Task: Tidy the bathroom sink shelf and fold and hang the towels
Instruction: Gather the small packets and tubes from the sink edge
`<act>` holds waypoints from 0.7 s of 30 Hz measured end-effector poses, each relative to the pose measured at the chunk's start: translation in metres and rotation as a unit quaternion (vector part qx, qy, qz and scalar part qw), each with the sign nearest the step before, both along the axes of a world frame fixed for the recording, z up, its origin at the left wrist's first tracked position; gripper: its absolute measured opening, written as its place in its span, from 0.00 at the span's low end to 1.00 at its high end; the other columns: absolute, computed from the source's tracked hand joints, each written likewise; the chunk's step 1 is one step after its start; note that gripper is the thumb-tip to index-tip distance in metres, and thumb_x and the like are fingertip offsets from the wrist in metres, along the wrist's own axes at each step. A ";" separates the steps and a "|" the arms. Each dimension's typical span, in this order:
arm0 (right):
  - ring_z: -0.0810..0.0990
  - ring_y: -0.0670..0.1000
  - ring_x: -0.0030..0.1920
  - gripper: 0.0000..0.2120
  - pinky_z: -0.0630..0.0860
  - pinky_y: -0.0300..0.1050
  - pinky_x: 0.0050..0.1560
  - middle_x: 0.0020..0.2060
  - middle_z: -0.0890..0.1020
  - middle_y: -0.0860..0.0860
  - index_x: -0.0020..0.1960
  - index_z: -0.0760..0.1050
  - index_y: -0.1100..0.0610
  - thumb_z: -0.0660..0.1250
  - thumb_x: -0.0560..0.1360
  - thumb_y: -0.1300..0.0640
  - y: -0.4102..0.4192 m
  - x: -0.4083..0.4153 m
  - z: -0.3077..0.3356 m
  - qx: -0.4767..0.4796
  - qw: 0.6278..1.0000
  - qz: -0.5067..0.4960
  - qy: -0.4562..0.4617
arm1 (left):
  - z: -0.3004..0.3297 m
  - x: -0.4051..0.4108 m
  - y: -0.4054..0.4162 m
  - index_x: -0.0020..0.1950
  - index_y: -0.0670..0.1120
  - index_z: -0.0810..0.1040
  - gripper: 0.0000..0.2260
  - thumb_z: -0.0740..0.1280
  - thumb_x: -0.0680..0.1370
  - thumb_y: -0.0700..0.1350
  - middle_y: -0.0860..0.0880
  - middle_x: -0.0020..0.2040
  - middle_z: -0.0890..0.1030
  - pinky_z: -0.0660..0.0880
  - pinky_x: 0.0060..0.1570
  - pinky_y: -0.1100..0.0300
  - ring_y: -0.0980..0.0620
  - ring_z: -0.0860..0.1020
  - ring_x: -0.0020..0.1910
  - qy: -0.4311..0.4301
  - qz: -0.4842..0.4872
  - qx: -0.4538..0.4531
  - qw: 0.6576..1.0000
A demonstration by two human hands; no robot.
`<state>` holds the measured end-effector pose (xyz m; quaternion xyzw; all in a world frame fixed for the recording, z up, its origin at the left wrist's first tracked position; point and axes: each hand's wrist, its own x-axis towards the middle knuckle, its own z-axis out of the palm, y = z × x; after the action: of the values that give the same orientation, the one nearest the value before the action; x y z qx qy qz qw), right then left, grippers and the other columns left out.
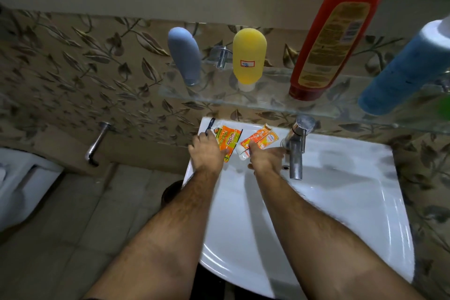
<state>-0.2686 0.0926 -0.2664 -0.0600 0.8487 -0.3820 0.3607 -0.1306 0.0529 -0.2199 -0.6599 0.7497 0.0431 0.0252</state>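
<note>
On the flat back ledge of the white glossy sink point(341, 202), left of the tap, lie two soft packets. The left hand point(206, 153) rests on the orange and yellow sachet point(230, 140), which is crinkled and flat; its thumb presses the lower edge, and the fingers curl over a thin dark item point(210, 126) at the corner of the ledge. The right hand point(264, 157) pinches the white cap end of the squeezed orange tube point(261, 139) between thumb and fingers. Just beside it stands the shiny metal tap point(295, 148), cylindrical.

Above the sink hangs a clear glass shelf point(267, 102). On it stand a rounded grey bottle point(185, 58), a rounded yellow bottle point(248, 56) with a small label, a tall red bottle point(333, 34) and a blue bottle point(404, 70). The wall tiles point(85, 68) have a leaf pattern in relief.
</note>
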 end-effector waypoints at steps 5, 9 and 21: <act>0.85 0.53 0.29 0.37 0.84 0.56 0.40 0.42 0.84 0.54 0.61 0.61 0.56 0.76 0.65 0.39 0.006 0.001 0.032 0.002 0.999 -0.013 -0.033 | 0.000 -0.005 -0.005 0.70 0.46 0.68 0.34 0.67 0.72 0.66 0.44 0.64 0.75 0.68 0.57 0.50 0.44 0.70 0.64 -0.006 0.029 0.011 1.000; 0.83 0.51 0.26 0.28 0.84 0.55 0.38 0.42 0.84 0.55 0.56 0.62 0.57 0.77 0.68 0.48 0.006 0.003 0.038 0.002 0.999 -0.019 -0.037 | 0.003 -0.008 -0.006 0.61 0.48 0.76 0.24 0.69 0.73 0.62 0.45 0.59 0.78 0.68 0.56 0.50 0.44 0.73 0.62 0.033 0.045 0.026 0.998; 0.78 0.55 0.34 0.06 0.79 0.50 0.36 0.34 0.81 0.55 0.38 0.79 0.56 0.71 0.69 0.65 0.009 0.040 0.053 -0.135 0.983 0.062 -0.110 | 0.006 0.015 -0.009 0.54 0.52 0.67 0.15 0.68 0.71 0.50 0.45 0.46 0.83 0.79 0.44 0.53 0.42 0.81 0.45 0.301 0.056 0.146 0.941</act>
<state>-0.2289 0.1019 -0.2133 -0.1186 0.7389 -0.4745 0.4635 -0.1159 0.0444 -0.2141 -0.6462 0.6695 0.3502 -0.1080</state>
